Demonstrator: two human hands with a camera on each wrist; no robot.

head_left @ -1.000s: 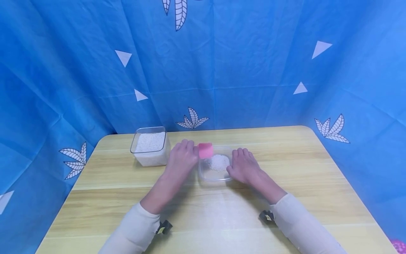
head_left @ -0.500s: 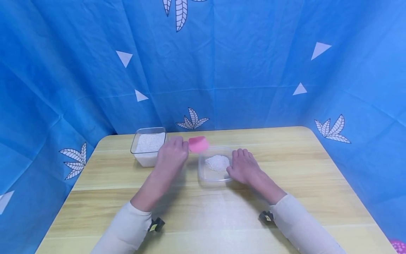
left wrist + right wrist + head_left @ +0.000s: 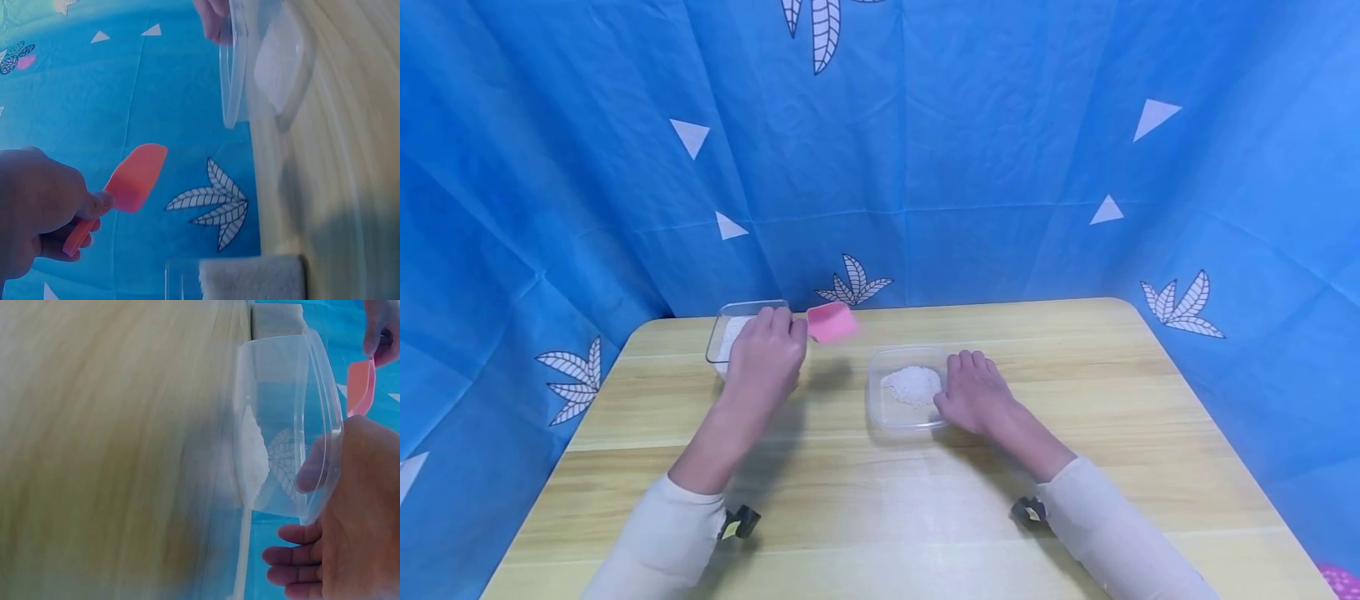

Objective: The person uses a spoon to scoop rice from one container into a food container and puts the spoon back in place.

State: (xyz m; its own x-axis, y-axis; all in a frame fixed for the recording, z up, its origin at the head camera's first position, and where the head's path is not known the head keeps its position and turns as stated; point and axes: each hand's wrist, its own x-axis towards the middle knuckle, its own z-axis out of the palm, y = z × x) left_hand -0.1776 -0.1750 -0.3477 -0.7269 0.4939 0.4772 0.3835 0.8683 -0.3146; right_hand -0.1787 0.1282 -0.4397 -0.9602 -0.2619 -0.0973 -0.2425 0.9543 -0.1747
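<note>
Though clear rectangular plastic tub holds white grains, more remain left of it. Left hand grips pink plastic scoop; right hand, tub.

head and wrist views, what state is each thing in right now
Left hand: fingers curled round the pink scoop's handle
Pink scoop: held in the air; contents unclear
Right hand: gripping the clear tub's rim
Clear tub: upright, uncovered, holding a small mound of white grains
Clear box: uncovered, white grains inside, partly hidden by the left hand in the head view
Blue curtain: hanging, creased
</note>
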